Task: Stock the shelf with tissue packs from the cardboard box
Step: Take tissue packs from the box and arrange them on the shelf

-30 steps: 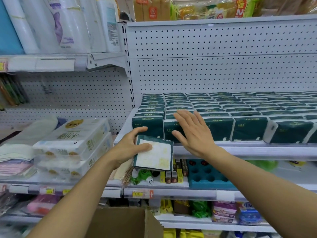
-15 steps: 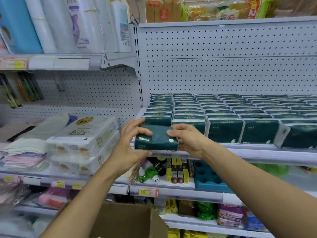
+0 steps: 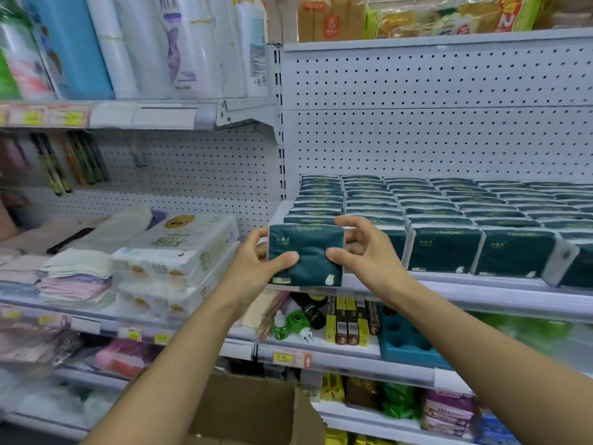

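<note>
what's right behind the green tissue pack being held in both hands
Behind the held tissue pack runs a column of matching dark green packs toward the pegboard. The nearest pack and the shelf edge directly behind it are covered.

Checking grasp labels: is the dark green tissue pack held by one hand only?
No, the left hand and the right hand both pinch the dark green tissue pack, one at each side.

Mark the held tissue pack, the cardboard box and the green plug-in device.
held tissue pack [image 3: 306, 255]: head view, middle of its dark green front face.
cardboard box [image 3: 253, 409]: head view, inner face of the open flap.
green plug-in device [image 3: 296, 324]: head view, its round green body.
</note>
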{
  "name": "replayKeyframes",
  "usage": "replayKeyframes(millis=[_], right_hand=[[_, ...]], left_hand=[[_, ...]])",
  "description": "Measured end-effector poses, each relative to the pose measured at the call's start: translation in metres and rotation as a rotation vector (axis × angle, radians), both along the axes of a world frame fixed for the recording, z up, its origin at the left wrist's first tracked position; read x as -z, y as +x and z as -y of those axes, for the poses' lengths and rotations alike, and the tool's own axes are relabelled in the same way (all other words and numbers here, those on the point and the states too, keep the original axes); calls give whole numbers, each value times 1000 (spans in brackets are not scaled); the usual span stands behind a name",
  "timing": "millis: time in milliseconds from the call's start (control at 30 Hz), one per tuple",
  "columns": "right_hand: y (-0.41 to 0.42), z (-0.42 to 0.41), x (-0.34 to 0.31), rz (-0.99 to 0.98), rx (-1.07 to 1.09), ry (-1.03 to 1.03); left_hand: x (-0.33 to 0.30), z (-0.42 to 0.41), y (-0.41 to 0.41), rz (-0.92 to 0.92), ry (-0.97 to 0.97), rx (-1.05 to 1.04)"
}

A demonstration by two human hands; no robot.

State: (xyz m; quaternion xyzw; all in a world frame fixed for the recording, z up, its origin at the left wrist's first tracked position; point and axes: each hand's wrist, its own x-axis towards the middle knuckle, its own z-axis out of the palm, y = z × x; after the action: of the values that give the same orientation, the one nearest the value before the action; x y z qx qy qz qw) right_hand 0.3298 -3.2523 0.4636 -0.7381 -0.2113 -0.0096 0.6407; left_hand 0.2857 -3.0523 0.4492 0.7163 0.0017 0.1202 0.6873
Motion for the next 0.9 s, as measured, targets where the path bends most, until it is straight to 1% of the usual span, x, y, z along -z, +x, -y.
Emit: replayKeyframes(millis=[100,167,200,233,300,367,467,567,667,800,900], right_hand=[[11,2,-14,267,75,-379],[21,-2,-29,380,112,-576],[26,-5,-36,405,127,-626],[31,-7,-42,419,137,-645],[39,-12,-47,454,135,-686],[43,-16,-43,519,131,-815],[51,-21,-24,701,199,-990],[60,-25,-10,801,273,-1039],[66,-32,-4,810,325,-1110],[72,-37,0,818,411,-1176],[75,-36,12,821,330,-1258]], left_hand=[[-14,-4,13,86,190,7],[-24,-7,24,136,236,28],[-27,-9,31,154,229,30],[-28,-12,38,152,198,10],[-26,-18,51,99,71,-36],[-16,-22,64,30,-29,5],[9,-22,78,-50,9,91],[23,-18,86,-92,27,96],[18,-7,91,-92,44,73],[11,5,103,-115,-3,33],[17,9,111,-121,18,7]])
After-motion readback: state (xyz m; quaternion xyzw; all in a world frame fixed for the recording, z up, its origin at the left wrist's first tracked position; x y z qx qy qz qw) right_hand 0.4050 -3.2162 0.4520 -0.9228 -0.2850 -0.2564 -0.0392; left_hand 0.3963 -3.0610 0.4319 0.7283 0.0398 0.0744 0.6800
